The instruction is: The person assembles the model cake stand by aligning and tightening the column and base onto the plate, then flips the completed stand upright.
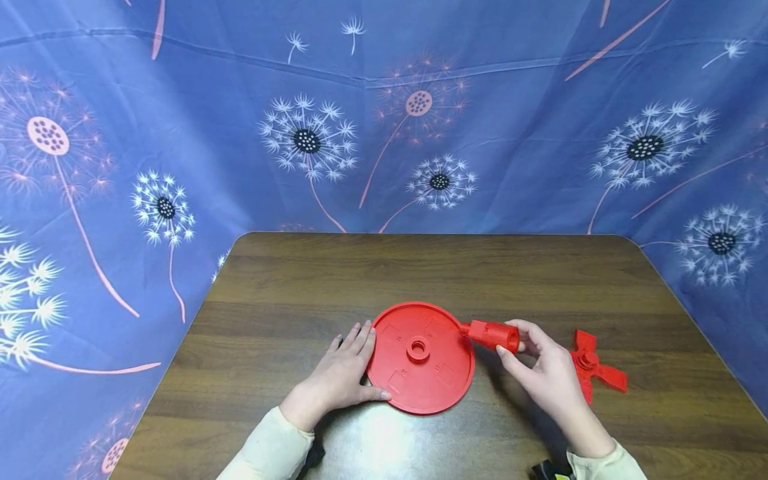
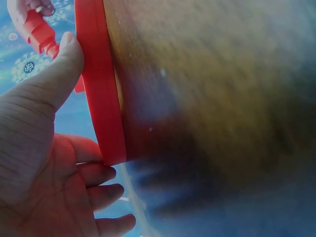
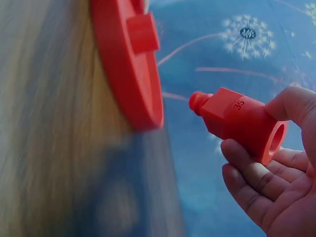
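A round red disc with a raised rim and a short threaded socket at its centre lies on the table. My left hand rests against its left edge, thumb and fingers spread along the rim. In my right hand I hold a red hollow cylinder between thumb and fingers, raised off the table by the disc's right side. The cylinder is marked 35, with a flat-sided section and a narrow threaded tip pointing left towards the disc. Its open end faces my right palm.
A red bladed piece with a small central knob lies on the wooden table, just right of my right hand. Blue cloth with dandelion prints hangs behind and beside the table.
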Demonstrator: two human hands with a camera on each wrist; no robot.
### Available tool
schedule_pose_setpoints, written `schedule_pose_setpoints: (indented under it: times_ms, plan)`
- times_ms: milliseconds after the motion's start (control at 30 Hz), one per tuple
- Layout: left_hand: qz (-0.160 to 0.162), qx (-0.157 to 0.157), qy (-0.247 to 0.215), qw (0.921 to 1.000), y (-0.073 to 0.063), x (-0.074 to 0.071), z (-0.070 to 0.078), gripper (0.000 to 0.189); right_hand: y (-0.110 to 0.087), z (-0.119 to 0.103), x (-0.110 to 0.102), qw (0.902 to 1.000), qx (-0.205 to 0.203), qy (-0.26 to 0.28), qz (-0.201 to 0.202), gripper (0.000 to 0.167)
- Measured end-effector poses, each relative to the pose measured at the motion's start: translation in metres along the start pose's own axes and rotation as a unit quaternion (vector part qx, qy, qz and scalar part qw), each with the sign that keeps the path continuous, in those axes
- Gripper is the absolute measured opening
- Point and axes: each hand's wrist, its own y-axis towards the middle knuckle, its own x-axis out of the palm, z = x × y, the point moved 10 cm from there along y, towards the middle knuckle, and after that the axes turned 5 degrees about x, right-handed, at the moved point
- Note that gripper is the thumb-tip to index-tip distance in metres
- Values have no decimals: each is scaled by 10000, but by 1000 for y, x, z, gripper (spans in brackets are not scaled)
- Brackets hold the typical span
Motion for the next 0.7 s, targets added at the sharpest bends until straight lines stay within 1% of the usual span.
schedule_pose_setpoints:
  times_ms: [133,267,533,700]
  plan:
    - [61,80,-32,9999,-1,-2,2,110,5,-9,14,9988,31,368,-312,44]
    - [116,152,31,9998,-1,-3,3,109,10,-18,27,9967,-7,566,-585,44]
    - [116,161,38,9998,0,-3,3,109,15,-31,50,9944,-204,522,-894,47]
    - [115,137,34,9998,0,-3,1,110,17,-42,60,9924,-463,552,-994,46]
